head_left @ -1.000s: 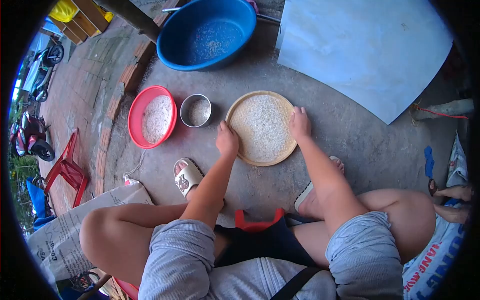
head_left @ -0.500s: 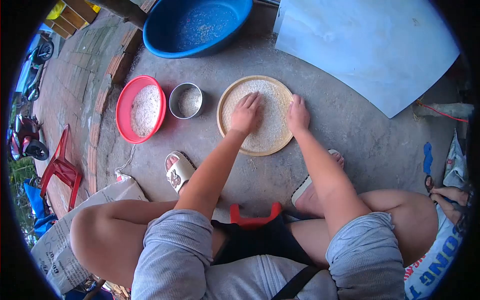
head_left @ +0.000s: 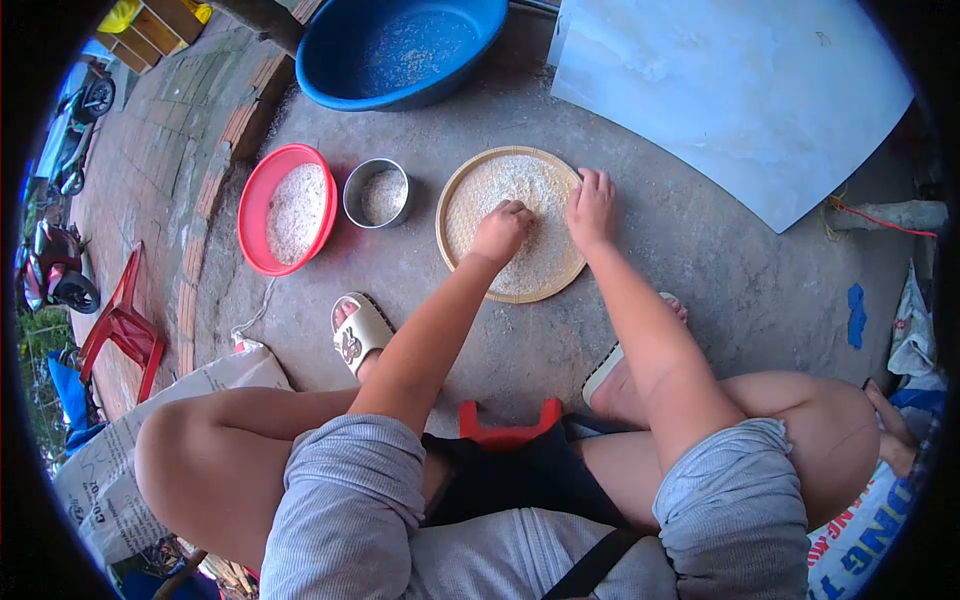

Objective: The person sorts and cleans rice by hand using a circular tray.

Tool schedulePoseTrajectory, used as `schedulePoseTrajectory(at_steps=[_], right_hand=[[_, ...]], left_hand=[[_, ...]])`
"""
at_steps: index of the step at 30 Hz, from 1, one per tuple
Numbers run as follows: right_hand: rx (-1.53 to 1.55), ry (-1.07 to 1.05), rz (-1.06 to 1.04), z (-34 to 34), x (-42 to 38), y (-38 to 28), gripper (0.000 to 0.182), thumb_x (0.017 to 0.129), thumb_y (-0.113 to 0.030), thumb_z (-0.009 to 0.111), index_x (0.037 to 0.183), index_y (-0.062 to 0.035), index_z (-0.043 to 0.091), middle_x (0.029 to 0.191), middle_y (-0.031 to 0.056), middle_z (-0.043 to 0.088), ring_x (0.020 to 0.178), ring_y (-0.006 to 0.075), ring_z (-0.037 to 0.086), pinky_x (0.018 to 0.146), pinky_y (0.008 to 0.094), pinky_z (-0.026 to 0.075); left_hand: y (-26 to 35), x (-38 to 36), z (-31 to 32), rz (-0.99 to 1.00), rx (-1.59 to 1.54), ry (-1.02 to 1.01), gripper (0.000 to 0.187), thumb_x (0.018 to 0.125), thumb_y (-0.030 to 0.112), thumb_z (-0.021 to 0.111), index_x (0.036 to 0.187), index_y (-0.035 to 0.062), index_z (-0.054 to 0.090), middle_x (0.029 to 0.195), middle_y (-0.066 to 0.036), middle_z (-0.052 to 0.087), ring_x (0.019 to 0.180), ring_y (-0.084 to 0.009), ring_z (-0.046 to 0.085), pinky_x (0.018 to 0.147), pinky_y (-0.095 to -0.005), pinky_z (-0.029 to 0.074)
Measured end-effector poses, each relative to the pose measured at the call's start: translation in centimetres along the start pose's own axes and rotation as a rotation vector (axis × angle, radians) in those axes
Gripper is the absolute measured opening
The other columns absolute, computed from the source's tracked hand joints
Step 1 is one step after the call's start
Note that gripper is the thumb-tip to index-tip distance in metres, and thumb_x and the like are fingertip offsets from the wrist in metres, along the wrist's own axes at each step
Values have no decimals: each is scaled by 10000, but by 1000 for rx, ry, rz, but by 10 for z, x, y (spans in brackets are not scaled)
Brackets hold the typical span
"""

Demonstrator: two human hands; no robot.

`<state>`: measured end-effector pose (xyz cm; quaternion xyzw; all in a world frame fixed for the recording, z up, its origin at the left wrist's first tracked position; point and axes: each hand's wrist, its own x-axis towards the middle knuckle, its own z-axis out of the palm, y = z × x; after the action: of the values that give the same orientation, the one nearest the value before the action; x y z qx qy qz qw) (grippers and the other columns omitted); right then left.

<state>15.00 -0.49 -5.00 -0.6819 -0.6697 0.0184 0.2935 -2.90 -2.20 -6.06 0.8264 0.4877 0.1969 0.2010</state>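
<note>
A round woven bamboo tray (head_left: pixel 460 263) rests on the concrete floor in front of me. Pale grain resembling rice (head_left: pixel 535 180) is spread over it, heaped more whitely toward the far side. My left hand (head_left: pixel 503 233) is over the middle of the tray, its fingers curled together down at the grain; anything inside them is hidden. At the tray's right edge, my right hand (head_left: pixel 592 208) holds the rim with bent fingers. Left of the tray stand a small metal pot (head_left: pixel 350 203) and a red plastic basin (head_left: pixel 254 220), both with similar pale grain inside.
A large blue tub (head_left: pixel 330 85) with scattered grain stands beyond the tray. To its right lies a pale sheet (head_left: pixel 720 100). My sandalled feet flank the near side of the tray. A red plastic chair (head_left: pixel 125 325) and parked motorbikes are at the left; another person's foot shows at right.
My left hand has shifted slightly right and nearer, its fingers going from stretched flat on the grain to curled. My right hand has moved slightly up along the rim.
</note>
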Motion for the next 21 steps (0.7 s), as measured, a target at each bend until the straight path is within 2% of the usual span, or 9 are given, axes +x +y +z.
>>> schedulePoseTrajectory(at_steps=[2, 4, 5, 7, 8, 10, 13, 17, 21], right_hand=[[39, 66, -65, 3, 12, -10, 223, 869, -170, 455, 1019, -17, 518, 991, 186, 519, 815, 377, 554, 760, 445, 452], [292, -180, 230, 11, 22, -19, 232, 896, -194, 430, 1000, -20, 543, 919, 153, 568, 795, 312, 570, 734, 414, 465], [297, -176, 226, 15, 26, -26, 232, 896, -194, 430, 1000, -20, 543, 919, 153, 568, 795, 312, 570, 734, 414, 465], [1100, -425, 884, 27, 30, -36, 296, 930, -251, 375, 970, -20, 557, 875, 119, 599, 808, 244, 583, 708, 377, 475], [1106, -424, 878, 30, 29, -40, 296, 930, -251, 375, 970, -20, 557, 875, 119, 599, 808, 244, 583, 708, 377, 475], [1601, -700, 1250, 36, 25, -50, 360, 947, -300, 319, 984, -15, 536, 904, 108, 592, 838, 201, 585, 723, 343, 491], [1785, -784, 1070, 26, 16, -70, 338, 927, -263, 313, 1027, -2, 502, 904, 131, 582, 839, 222, 581, 782, 349, 497], [1795, -824, 1135, 19, 17, -79, 295, 847, -129, 332, 1076, -10, 475, 992, 146, 556, 889, 246, 563, 840, 370, 487], [1796, -834, 1051, 13, 20, -84, 294, 828, -110, 346, 1069, -3, 478, 1020, 158, 541, 903, 247, 557, 837, 377, 490]], left_hand=[[-2, -1, -4, -5, -27, 22, 142, 754, 113, 606, 878, 85, 668, 894, -59, 634, 849, -247, 599, 739, -350, 497], [-2, 3, -15, -149, -198, 58, 125, 733, 117, 643, 838, 66, 686, 816, -93, 647, 757, -258, 617, 703, -344, 497], [-2, 6, -21, -147, -192, 62, 125, 733, 117, 643, 838, 66, 686, 816, -93, 647, 757, -258, 617, 703, -344, 497], [3, 13, -40, -292, -320, 94, 156, 720, 138, 680, 854, 59, 695, 800, -108, 661, 698, -228, 635, 672, -315, 496], [6, 17, -51, -363, -366, 67, 180, 724, 156, 693, 874, 57, 698, 791, -102, 672, 693, -171, 643, 649, -289, 496], [7, 27, -71, -363, -417, 4, 180, 728, 132, 674, 886, 51, 698, 762, -98, 677, 687, -143, 646, 650, -269, 498], [17, 37, -101, -385, -439, -49, 180, 728, 126, 662, 890, 58, 701, 762, -104, 678, 684, -151, 650, 654, -273, 500], [20, 40, -121, -214, -221, -64, 174, 731, 155, 651, 871, 68, 705, 785, -130, 671, 676, -190, 654, 654, -300, 507], [25, 37, -130, -213, -235, -80, 172, 731, 167, 643, 853, 63, 705, 801, -142, 664, 692, -227, 657, 663, -315, 510]])
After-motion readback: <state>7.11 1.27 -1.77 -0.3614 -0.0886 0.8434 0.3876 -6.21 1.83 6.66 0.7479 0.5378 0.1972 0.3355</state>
